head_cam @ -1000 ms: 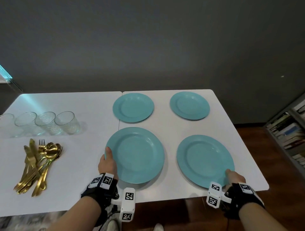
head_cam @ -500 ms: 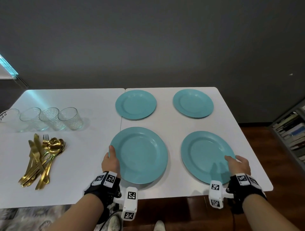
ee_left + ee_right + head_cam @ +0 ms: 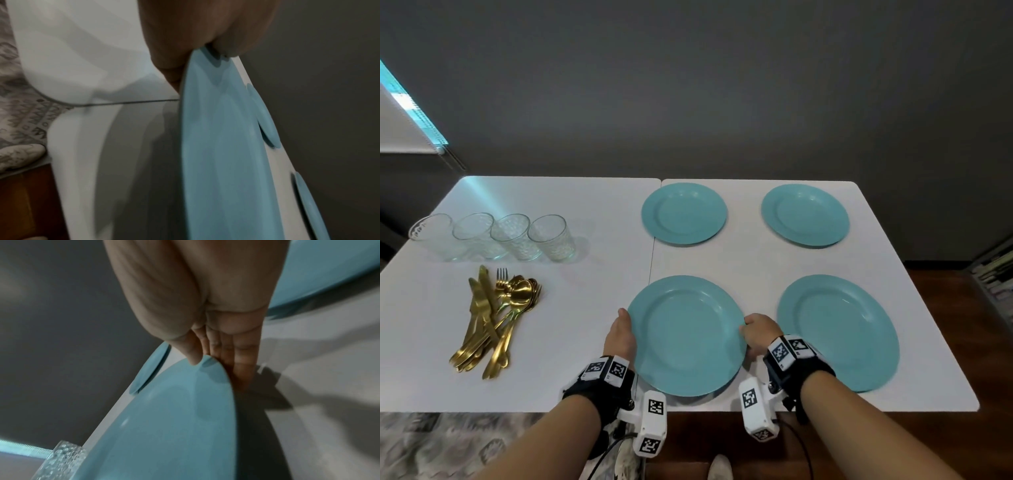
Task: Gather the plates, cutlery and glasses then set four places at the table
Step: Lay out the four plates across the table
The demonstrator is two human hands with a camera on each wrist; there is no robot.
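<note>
Four teal plates lie on the white table point(image 3: 571, 346). Both hands hold the near left plate point(image 3: 686, 334). My left hand point(image 3: 624, 322) pinches its left rim, and in the left wrist view the thumb lies on top of the near left plate point(image 3: 216, 146) with fingers beneath. My right hand point(image 3: 751, 329) pinches the right rim; the right wrist view shows the thumb on the near left plate point(image 3: 174, 426) and the fingers point(image 3: 236, 363) under it. The near right plate point(image 3: 839, 332) lies free. Several clear glasses point(image 3: 515, 236) and a pile of gold cutlery point(image 3: 493, 318) sit at the left.
The far left plate point(image 3: 684, 213) and far right plate point(image 3: 804, 215) lie near the table's back edge. A seam point(image 3: 652, 267) splits the two table halves. A bookshelf point(image 3: 996, 274) stands at the right over wooden floor; a patterned rug point(image 3: 448, 442) lies lower left.
My right hand has left the near right plate and moved left to the right rim of the near left plate. The left hand keeps its hold on that plate's left rim.
</note>
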